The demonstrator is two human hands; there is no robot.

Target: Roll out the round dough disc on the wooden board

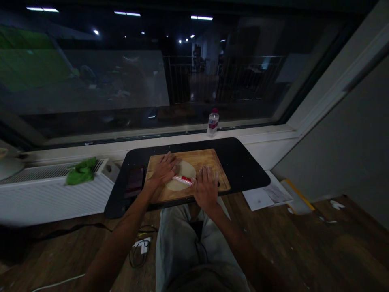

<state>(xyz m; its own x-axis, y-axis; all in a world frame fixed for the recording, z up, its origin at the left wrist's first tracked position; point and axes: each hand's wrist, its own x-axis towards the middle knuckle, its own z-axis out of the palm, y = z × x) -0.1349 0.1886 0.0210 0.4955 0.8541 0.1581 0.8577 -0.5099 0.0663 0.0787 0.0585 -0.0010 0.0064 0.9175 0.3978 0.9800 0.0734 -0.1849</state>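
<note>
A flat round of pale dough (187, 168) lies on a wooden cutting board (209, 159). Across the dough rests a slim white tube with red print (184, 180), slightly tilted down to the right. My left hand (165, 168) lies over the tube's left end and the dough's left side, fingers stretched forward. Over the tube's right end is my right hand (206, 189), its fingers extended flat toward the window. Both palms hide the tube's ends, so I cannot see its full length.
The board sits on a black tabletop (240, 166) with a dark phone (135, 181) at left. A capped bottle (213, 121) stands on the windowsill. A green cloth (82, 171) lies on the radiator (54, 202). Cables (138, 253) and papers (267, 192) are on the floor.
</note>
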